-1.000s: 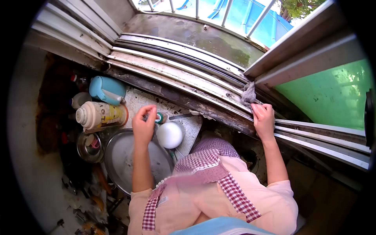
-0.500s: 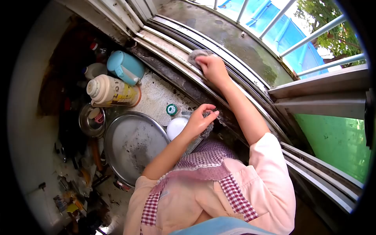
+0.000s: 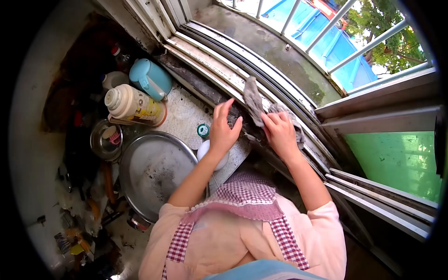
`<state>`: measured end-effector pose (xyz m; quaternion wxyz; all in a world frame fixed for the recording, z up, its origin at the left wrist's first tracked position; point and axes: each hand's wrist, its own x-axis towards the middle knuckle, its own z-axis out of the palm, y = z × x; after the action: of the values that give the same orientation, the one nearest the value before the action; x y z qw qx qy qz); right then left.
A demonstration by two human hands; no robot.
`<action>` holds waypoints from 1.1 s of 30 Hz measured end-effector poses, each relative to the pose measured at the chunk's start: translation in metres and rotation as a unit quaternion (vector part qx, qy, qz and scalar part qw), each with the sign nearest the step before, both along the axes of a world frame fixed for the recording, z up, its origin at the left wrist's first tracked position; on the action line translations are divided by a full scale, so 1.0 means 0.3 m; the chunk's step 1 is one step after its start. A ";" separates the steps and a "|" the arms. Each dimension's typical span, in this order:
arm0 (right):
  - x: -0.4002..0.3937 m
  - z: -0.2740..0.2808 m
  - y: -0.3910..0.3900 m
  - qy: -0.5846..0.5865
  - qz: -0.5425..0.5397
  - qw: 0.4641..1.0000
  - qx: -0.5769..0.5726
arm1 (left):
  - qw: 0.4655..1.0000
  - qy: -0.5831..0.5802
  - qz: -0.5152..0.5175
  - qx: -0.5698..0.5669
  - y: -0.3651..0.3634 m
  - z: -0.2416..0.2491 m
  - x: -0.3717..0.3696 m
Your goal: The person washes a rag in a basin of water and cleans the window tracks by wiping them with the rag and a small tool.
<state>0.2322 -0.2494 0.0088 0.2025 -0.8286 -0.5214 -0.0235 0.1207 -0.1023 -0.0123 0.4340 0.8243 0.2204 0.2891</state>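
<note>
My right hand (image 3: pixel 281 135) pinches a grey, dirty rag (image 3: pixel 253 100) over the window's sill edge. Part of the rag stretches up and left from the fingertips. More crumpled grey cloth (image 3: pixel 295 122) lies behind the knuckles, on the window track (image 3: pixel 233 73). Beside the rag, on its left, my left hand (image 3: pixel 223 133) holds nothing, thumb and fingers spread above the dark, grimy ledge (image 3: pixel 205 93). Below that hand are a green-lidded jar (image 3: pixel 203 130) and a round white object (image 3: pixel 204 150), partly covered by my forearm.
A large round metal tray (image 3: pixel 158 175) lies on the counter at left. Behind it stand a cream flask (image 3: pixel 135 105), a blue jug (image 3: pixel 151 78) and a small metal bowl (image 3: pixel 106 140). White bars (image 3: pixel 331 25) run outside the window; a green pane (image 3: pixel 394 163) is at right.
My right hand has come back down the track toward my body with the rag. My left hand has let go of its dark grey cloth, opened and moved slightly up and left.
</note>
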 end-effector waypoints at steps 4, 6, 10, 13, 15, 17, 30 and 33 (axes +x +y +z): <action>-0.044 0.118 -0.078 -0.022 -0.013 1.000 -0.005 | 0.964 0.041 -0.174 0.197 0.067 0.024 0.073; -0.012 0.068 -0.133 -0.015 -0.093 0.995 -0.038 | 0.948 0.079 -0.208 0.229 0.101 0.034 0.107; 0.047 0.048 -0.215 0.077 -0.131 0.980 0.130 | 0.948 0.050 -0.143 0.280 0.200 0.125 0.154; 0.068 0.146 -0.207 0.035 -0.181 0.969 0.165 | 0.939 0.116 -0.058 0.318 0.332 0.218 0.149; 0.039 0.167 -0.147 0.023 -0.118 0.986 0.119 | 0.937 0.115 -0.039 0.327 0.365 0.184 0.151; 0.010 0.122 -0.101 0.039 -0.071 0.992 0.093 | 0.937 0.123 -0.140 0.296 0.339 0.156 0.141; -0.031 0.011 0.042 0.025 -0.126 0.989 -0.079 | 0.883 0.200 -0.200 0.375 0.173 0.053 0.142; -0.017 -0.018 0.094 0.017 -0.137 0.990 -0.028 | 0.917 0.186 -0.172 0.309 0.167 0.048 0.140</action>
<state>0.2272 -0.2212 0.0035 0.1829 -0.8978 -0.4001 -0.0219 0.1627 -0.0521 0.0020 0.1520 0.9814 0.0513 0.1053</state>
